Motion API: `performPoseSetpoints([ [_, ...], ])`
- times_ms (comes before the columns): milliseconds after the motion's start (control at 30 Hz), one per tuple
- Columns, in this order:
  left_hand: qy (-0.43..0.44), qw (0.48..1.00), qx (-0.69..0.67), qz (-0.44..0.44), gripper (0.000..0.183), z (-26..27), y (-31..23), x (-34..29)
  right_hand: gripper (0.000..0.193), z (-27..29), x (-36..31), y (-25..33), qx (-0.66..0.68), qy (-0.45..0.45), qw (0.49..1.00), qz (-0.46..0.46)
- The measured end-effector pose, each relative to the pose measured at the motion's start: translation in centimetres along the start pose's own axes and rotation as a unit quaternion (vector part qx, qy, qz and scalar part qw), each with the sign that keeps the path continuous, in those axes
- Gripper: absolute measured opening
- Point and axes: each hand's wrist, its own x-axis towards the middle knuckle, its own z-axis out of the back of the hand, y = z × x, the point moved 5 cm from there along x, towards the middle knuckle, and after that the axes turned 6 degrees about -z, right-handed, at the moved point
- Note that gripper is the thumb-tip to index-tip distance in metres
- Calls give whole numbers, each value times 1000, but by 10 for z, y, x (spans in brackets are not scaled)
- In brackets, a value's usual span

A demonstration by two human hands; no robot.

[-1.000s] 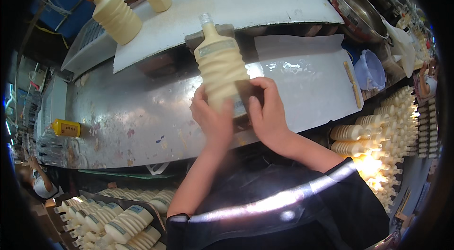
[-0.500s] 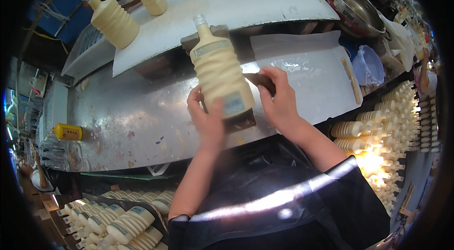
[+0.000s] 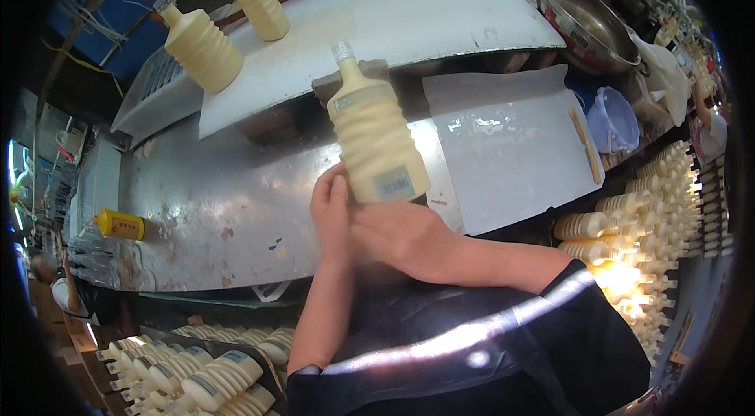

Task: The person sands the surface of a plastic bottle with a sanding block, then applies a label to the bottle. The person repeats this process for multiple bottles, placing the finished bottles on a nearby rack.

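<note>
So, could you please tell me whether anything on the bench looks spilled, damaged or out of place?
Coloured flecks mark the metal worktop left of the central ribbed cream bottle, perhaps residue on otherwise plain metal. The white sheet has shiny patches; wetness or glare, I cannot tell.

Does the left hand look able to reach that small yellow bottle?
Probably yes: only flat metal tabletop shows between the left hand and the yellow bottle, though it's a stretch.
</note>
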Motion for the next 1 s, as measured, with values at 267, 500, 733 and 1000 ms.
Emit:
performPoseSetpoints([
  [267, -5, 972, 209, -105, 45, -13, -17, -13, 28, 31, -6, -53, -42, -114, 957, -264],
  [500, -24, 938, 312, -149, 53, -25, -11, -3, 30, 38, -26, -89, 29, -125, 904, -407],
  [733, -6, 979, 158, -133, 44, -32, -47, 53, 31, 54, 52, -97, 111, -211, 913, -330],
  [1000, 18, 998, 59, -14, 24, -34, -3, 105, 28, 25, 60, -142, 65, -186, 916, -350],
])
